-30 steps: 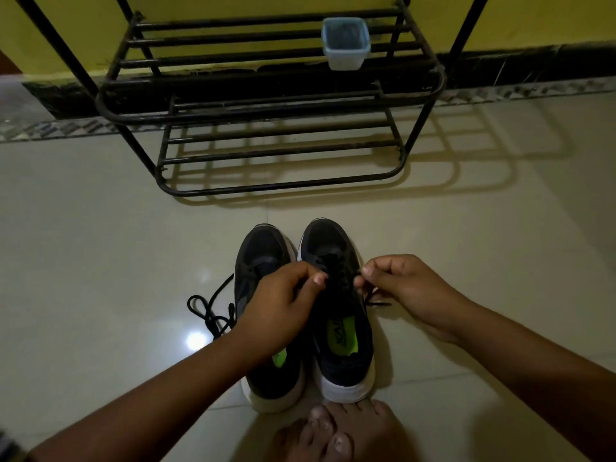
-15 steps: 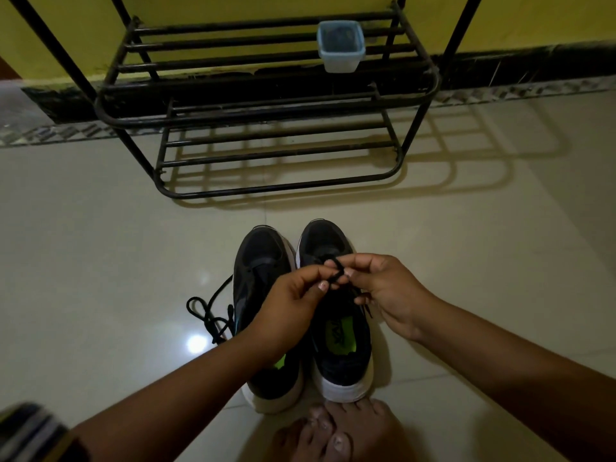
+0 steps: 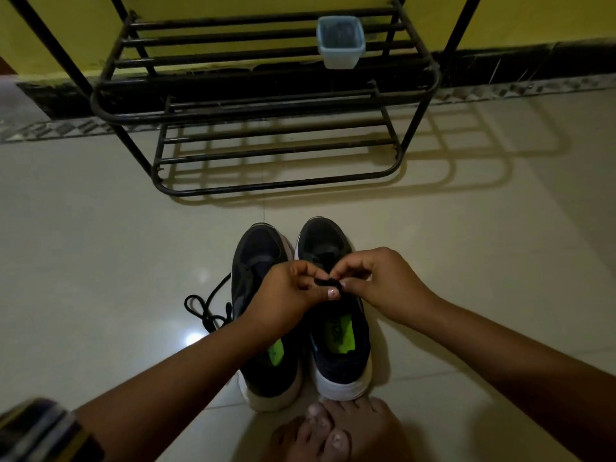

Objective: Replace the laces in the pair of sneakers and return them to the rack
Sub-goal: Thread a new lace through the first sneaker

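Two black sneakers with white soles and green insoles stand side by side on the floor, toes toward the rack: the left sneaker (image 3: 258,258) and the right sneaker (image 3: 340,341). My left hand (image 3: 286,295) and my right hand (image 3: 383,281) meet over the right sneaker's tongue, both pinching its black lace (image 3: 328,283) between thumb and fingers. A loose black lace (image 3: 206,310) lies coiled on the floor just left of the left sneaker. The eyelets under my hands are hidden.
A black metal shoe rack (image 3: 266,105) stands against the yellow wall ahead, with a small pale blue container (image 3: 340,41) on its upper shelf. My bare feet (image 3: 330,428) rest behind the sneakers' heels. Glossy tile floor (image 3: 100,245) surrounds everything.
My hands were apart, each pulling a lace end outward; they have come together over the right sneaker's tongue and now pinch the lace at one spot.
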